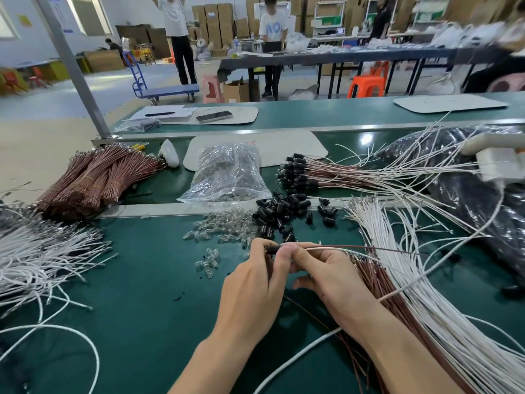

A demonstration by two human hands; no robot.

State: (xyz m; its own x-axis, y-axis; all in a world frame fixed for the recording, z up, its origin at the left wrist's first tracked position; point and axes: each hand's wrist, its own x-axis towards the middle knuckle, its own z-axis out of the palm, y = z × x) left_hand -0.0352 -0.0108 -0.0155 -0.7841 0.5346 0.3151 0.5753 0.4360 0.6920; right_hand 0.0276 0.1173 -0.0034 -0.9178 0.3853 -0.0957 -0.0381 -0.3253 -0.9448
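My left hand (255, 282) and my right hand (321, 268) meet above the green worktable (142, 308). The left hand's fingers pinch a small black socket (272, 249). A white wire and a brown wire (355, 247), pinched by my right hand, run from the socket off to the right. Just beyond my hands lie a pile of loose black sockets (279, 216) and a scatter of small clear glass bulbs (224, 230).
White and brown wires (420, 294) fan out at the right, more white wires (42, 257) at the left. Bundled brown wires (96, 180), a clear bag of bulbs (227, 174) and finished socket leads (301, 173) lie further back. People stand in the background.
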